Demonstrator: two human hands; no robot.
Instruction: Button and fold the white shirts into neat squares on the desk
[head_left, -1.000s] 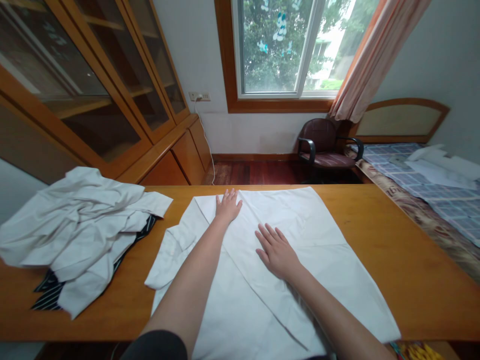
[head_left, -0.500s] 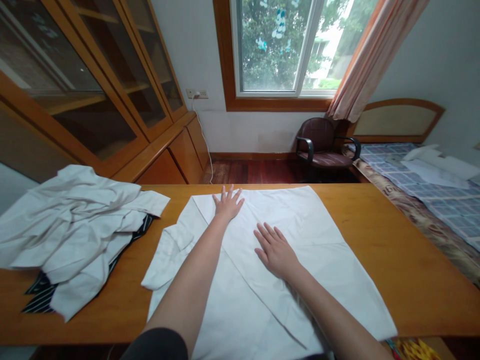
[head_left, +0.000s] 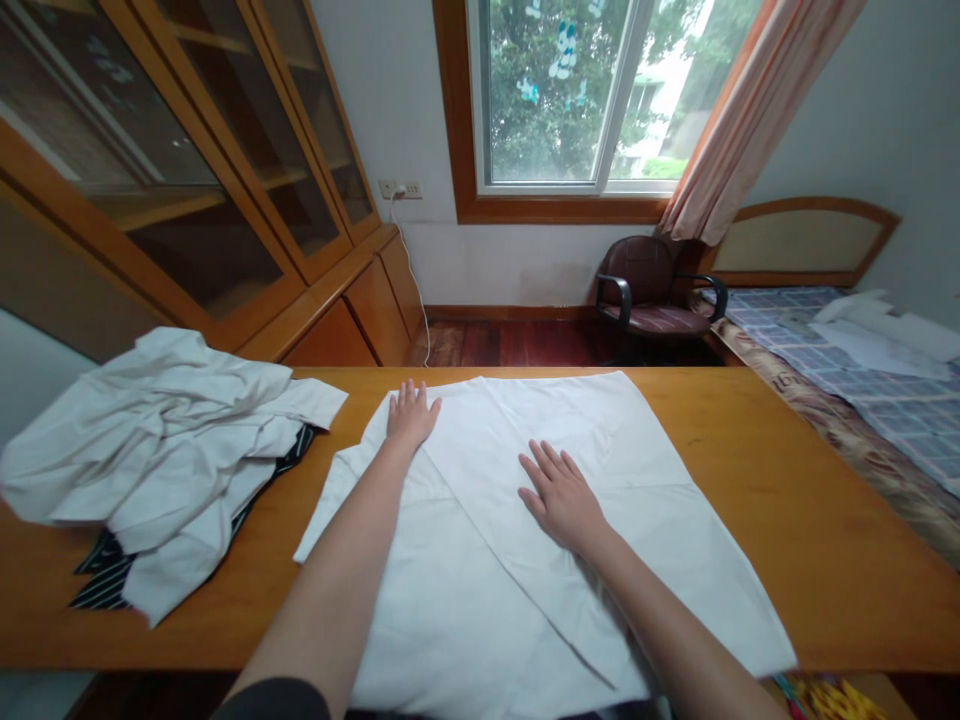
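A white cloth garment (head_left: pixel 465 590) lies spread over the middle of the wooden table, its lower part reaching the near edge. A long diagonal edge runs down its front, and a sleeve-like part sticks out at its left. My left hand (head_left: pixel 412 413) rests flat on its upper left part, close to the far edge, fingers apart. Nearer the centre, my right hand (head_left: pixel 561 497) lies palm down on the cloth with the fingers stretched out. Neither hand grips the fabric. My right forearm covers some of the garment's lower right.
A crumpled pile of white cloth (head_left: pixel 187 430) with black striped fabric (head_left: pixel 105 580) under it lies on the table (head_left: pixel 810 560) at the left. Beyond are a glass-door cabinet (head_left: pixel 315 270), an office chair (head_left: pixel 649 285) and a bed (head_left: pixel 885 390). Something yellow (head_left: pixel 832 697) shows below the near right edge.
My left hand has moved left across the garment, from near its upper middle to its upper left part. My right hand stays in nearly the same place. The view has shifted slightly.
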